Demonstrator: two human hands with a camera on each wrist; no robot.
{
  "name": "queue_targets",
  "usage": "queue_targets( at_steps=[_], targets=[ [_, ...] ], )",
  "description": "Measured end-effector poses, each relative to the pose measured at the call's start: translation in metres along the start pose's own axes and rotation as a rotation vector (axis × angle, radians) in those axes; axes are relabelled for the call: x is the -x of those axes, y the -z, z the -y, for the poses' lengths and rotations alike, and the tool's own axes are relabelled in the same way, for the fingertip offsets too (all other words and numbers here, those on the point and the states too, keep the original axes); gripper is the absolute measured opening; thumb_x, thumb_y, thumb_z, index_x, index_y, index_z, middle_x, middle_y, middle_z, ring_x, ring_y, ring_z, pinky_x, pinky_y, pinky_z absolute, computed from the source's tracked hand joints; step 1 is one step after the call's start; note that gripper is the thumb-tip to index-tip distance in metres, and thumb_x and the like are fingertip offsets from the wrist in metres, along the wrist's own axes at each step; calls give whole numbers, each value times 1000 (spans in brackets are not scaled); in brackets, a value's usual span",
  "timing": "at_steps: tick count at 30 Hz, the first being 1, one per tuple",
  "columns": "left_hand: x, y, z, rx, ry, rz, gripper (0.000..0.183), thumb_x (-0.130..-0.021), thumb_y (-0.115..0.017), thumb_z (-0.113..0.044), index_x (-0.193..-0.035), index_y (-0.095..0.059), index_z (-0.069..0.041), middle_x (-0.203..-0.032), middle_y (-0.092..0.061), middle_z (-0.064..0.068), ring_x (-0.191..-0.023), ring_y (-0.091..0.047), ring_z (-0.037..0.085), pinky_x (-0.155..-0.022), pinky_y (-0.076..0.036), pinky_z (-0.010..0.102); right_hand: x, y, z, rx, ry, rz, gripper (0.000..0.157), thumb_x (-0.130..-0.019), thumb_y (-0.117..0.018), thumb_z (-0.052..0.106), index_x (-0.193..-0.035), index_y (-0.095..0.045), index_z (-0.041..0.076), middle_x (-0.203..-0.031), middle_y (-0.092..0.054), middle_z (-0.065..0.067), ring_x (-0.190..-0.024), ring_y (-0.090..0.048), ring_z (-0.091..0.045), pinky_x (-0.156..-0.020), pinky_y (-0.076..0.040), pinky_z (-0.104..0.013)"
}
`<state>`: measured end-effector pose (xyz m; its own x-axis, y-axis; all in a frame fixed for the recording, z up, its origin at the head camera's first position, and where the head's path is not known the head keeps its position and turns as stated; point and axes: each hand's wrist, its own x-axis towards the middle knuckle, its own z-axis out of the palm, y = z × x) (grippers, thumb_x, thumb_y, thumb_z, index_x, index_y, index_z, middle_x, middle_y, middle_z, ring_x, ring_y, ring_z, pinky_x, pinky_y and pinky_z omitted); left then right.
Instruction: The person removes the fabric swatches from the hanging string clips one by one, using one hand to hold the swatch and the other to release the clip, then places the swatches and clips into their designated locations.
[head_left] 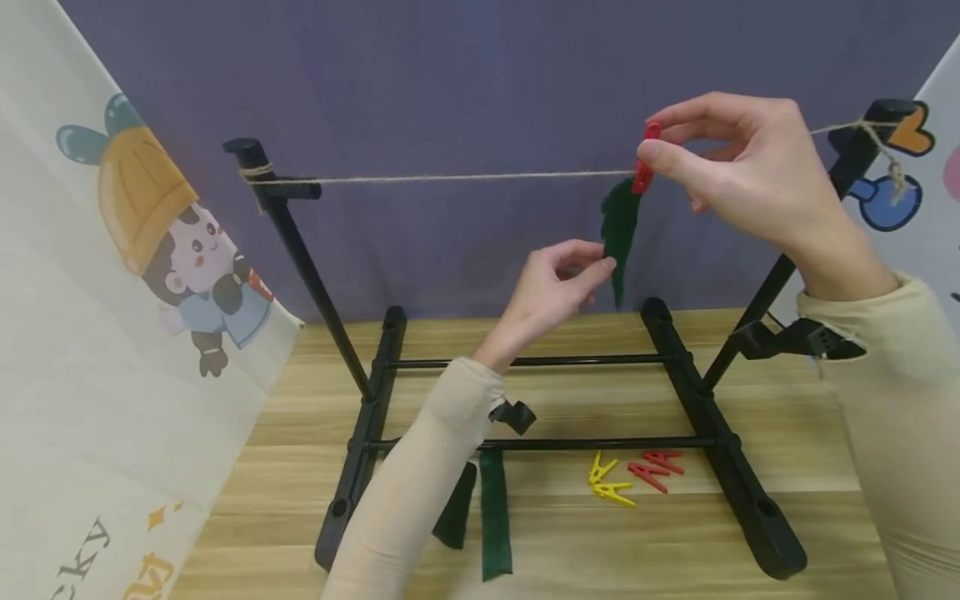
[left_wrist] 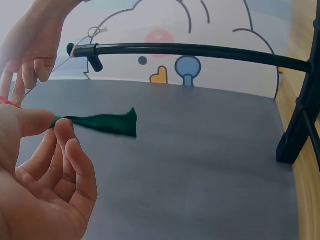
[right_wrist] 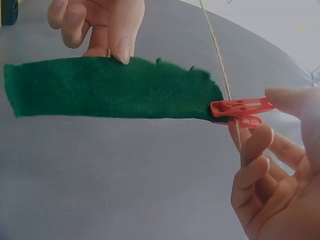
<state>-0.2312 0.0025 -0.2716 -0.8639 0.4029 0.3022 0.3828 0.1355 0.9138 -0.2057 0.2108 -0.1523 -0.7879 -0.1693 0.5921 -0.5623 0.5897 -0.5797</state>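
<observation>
A dark green strip of cloth (head_left: 619,218), frayed at one end, hangs from a twine line (head_left: 450,177). My right hand (head_left: 772,171) pinches a red clothespin (head_left: 642,177) between thumb and fingers at the twine. In the right wrist view the jaws of the clothespin (right_wrist: 240,107) are over the cloth's frayed corner, and the twine crosses the clothespin. Lower on the cloth (right_wrist: 110,90), my left hand (head_left: 555,279) pinches its edge. The left wrist view shows the cloth (left_wrist: 107,124) edge-on beyond the left thumb.
The twine is tied between two posts of a black rack (head_left: 307,275). Two yellow clothespins (head_left: 613,493) and two red ones (head_left: 648,476) lie on the wooden table (head_left: 570,542). Another green strip (head_left: 496,517) and a darker piece (head_left: 456,510) lie near my left forearm.
</observation>
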Motion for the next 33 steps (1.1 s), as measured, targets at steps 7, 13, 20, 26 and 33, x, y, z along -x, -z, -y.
queue_targets(
  at_steps=[7, 13, 20, 26, 33],
  targets=[
    [-4, -1, 0, 11, -31, -117, 43, -98, -68, -33, -137, -57, -19, -131, -60, -3, -76, -68, 18, -66, -56, 28, 1, 5, 0, 48, -11, -34, 31, -92, -76, 30, -120, -76, 18, -104, -68, 18, -51, -54, -5, -47, -34, -20],
    [-5, -2, 5, 3, -44, -110, 36, -101, -65, -33, -132, -65, -15, -125, -67, 2, -77, -70, 18, -69, -59, 29, 3, 9, -2, 85, -32, -60, 33, -91, -77, 33, -123, -76, 22, -115, -72, 14, -48, -48, -8, -43, -28, -25],
    [-3, -1, 8, 18, -117, -141, 26, -102, -64, -28, -122, -70, -12, -108, -71, 6, -73, -69, 18, -68, -59, 31, 6, 8, -3, 44, -14, -122, 31, -90, -79, 28, -119, -78, 17, -100, -69, 25, -49, -54, -3, -42, -28, -23],
    [0, 2, 9, 9, -120, -143, 27, -102, -64, -27, -123, -70, -11, -103, -71, 6, -72, -69, 17, -66, -59, 32, 8, 4, -2, 19, 23, -168, 28, -91, -78, 23, -118, -78, 14, -93, -69, 25, -51, -54, -3, -44, -27, -23],
    [3, 6, 10, 36, -130, -145, 23, -101, -65, -25, -118, -71, -11, -97, -71, 7, -73, -69, 16, -69, -60, 31, 8, 0, 3, 13, 109, -252, 25, -92, -77, 18, -116, -78, 11, -90, -69, 26, -51, -52, -1, -50, -37, -16]
  ],
)
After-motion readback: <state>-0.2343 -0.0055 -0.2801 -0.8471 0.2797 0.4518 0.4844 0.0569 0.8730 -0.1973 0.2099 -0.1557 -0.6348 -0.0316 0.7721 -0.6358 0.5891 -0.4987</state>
